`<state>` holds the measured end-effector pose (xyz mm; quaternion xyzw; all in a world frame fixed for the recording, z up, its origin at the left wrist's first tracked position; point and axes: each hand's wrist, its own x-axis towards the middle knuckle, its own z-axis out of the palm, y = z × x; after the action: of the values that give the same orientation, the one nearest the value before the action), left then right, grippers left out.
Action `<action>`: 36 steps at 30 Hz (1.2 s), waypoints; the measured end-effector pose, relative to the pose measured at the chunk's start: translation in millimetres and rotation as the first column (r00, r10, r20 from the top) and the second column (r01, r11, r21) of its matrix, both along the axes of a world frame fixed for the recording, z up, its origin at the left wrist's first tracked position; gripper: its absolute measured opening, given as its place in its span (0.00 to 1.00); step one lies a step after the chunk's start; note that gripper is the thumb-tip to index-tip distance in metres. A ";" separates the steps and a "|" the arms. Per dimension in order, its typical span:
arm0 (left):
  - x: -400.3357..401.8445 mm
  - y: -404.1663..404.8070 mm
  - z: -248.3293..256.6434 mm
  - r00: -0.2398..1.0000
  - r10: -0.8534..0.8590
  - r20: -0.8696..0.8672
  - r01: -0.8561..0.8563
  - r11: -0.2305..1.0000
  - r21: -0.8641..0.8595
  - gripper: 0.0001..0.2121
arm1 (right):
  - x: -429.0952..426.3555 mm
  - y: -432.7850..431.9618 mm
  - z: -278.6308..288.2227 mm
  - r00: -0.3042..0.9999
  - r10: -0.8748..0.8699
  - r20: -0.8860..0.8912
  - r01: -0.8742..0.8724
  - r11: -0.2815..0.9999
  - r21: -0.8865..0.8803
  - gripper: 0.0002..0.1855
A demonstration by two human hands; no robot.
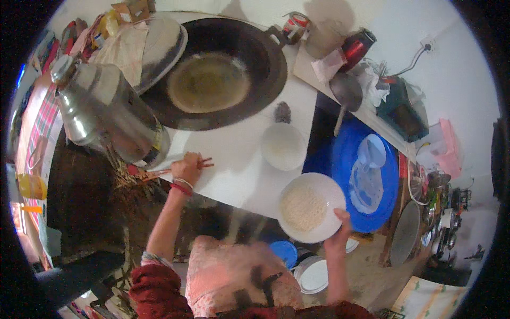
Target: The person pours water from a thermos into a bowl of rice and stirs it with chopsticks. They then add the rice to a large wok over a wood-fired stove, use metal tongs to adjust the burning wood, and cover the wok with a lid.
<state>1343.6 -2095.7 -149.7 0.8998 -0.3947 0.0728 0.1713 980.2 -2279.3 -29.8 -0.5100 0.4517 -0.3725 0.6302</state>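
My left hand (185,169) is closed around a pair of reddish chopsticks (206,162), just over the white countertop (239,191). In my right hand (339,231) is a white bowl (338,191), gripped by its rim with the thumb inside. Pale grains (305,209), which look like rice, cover much of its bottom. A second white bowl (283,146) rests on the counter beyond it; its contents are too blurred to name. Behind both hands, a large dark wok (259,79) set into the counter holds shallow yellowish-brown liquid (209,83).
A tall metal kettle (107,107) stands left, before a large metal lid (165,48) with a cloth over it. Right of the counter are a blue tub (392,171) with a plastic dipper (371,150), and a ladle (346,93). Lidded buckets (314,275) stand below.
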 end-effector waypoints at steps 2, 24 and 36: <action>2.6 2.2 -11.1 0.999 0.028 0.031 -0.029 0.999 0.028 0.05 | 25.1 -7.2 9.1 0.976 0.042 -0.211 -0.127 0.904 -0.408 0.16; 5.0 -1.3 11.0 0.999 0.028 -0.021 -0.029 0.999 -0.039 0.09 | 252.1 -84.1 28.3 0.937 0.336 0.096 -0.348 0.921 0.174 0.08; 6.6 -7.6 19.8 0.996 0.077 -0.044 -0.076 0.997 0.008 0.11 | 267.7 -107.0 21.8 0.896 0.442 -0.042 -0.424 0.881 0.211 0.10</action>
<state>1350.1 -2103.3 -129.8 0.9162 -0.3563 0.0580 0.1741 1247.9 -2386.4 -8.1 -0.5494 0.3882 -0.1530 0.7240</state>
